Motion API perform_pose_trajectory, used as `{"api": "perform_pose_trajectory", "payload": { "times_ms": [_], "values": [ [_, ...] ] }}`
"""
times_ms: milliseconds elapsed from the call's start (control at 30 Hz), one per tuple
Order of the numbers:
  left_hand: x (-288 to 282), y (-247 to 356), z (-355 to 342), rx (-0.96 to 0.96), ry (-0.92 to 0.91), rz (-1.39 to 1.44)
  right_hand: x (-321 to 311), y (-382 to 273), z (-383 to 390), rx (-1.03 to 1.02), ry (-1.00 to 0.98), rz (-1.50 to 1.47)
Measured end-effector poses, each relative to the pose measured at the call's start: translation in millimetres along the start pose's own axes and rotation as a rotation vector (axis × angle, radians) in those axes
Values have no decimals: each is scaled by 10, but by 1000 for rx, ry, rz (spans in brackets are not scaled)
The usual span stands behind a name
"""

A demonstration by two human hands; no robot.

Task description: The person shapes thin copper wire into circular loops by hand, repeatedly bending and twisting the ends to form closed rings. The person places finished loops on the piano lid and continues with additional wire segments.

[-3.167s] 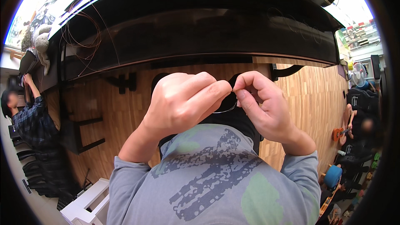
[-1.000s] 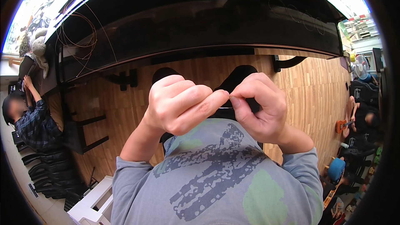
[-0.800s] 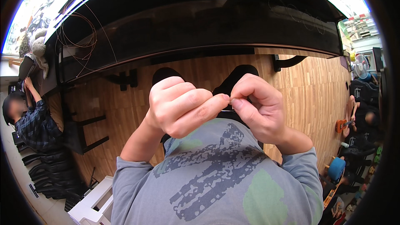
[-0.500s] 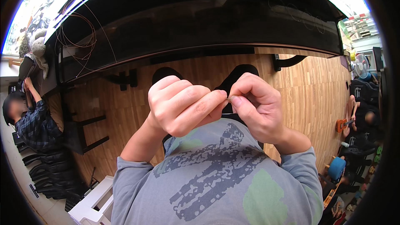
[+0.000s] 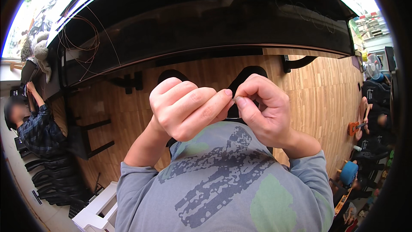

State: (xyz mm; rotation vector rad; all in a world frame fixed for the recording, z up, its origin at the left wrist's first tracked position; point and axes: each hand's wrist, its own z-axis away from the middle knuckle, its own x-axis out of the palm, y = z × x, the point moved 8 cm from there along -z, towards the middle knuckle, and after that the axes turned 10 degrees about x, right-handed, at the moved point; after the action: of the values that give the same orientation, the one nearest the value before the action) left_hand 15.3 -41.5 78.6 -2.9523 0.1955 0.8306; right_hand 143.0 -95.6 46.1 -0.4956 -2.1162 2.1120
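Before my chest, my left hand (image 5: 186, 109) and my right hand (image 5: 264, 109) are both closed in pinches on a thin wire (image 5: 234, 100). Its short visible piece spans the small gap between my fingertips; the rest is largely hidden by my hands. The left hand's fingers are curled with its back toward the camera, and the right thumb presses against its index finger. Beyond them is a glossy black tabletop or lid (image 5: 193, 25), with loose coils of copper-coloured wire (image 5: 88, 45) at its left and fainter, pale loops (image 5: 304, 17) at its right.
A person (image 5: 34, 124) in a checked shirt is at the left, beside a black chair (image 5: 92, 137). Below are the wooden floor (image 5: 313, 103) and a white frame (image 5: 94, 212). At the right are another person (image 5: 373, 120), an orange small guitar (image 5: 354, 129), a blue stool (image 5: 347, 174) and a fan (image 5: 372, 64).
Since the earliest frame my hands have sunk lower. Over the last second both shifted slightly left and up, and a little more wire shows between the fingertips.
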Motion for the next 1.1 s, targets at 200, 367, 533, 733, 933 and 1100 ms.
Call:
{"api": "perform_pose_trajectory", "payload": {
  "times_ms": [200,367,533,733,933,1100],
  "values": [
    [1,2,3,5,-14,15,-19,-76,15,-182,75,123],
    [9,-4,26,21,71,10,-9,-151,41,-292,109,221],
    [-20,-9,40,-6,144,58,12,-163,43,-292,84,192],
    [-47,0,50,-12,177,138,7,-184,6,-256,18,125],
    [-30,-12,51,11,164,199,3,-282,-99,-271,-138,230],
    [-25,-25,35,24,123,306,15,-292,-161,-240,-301,297]
  ]
}}
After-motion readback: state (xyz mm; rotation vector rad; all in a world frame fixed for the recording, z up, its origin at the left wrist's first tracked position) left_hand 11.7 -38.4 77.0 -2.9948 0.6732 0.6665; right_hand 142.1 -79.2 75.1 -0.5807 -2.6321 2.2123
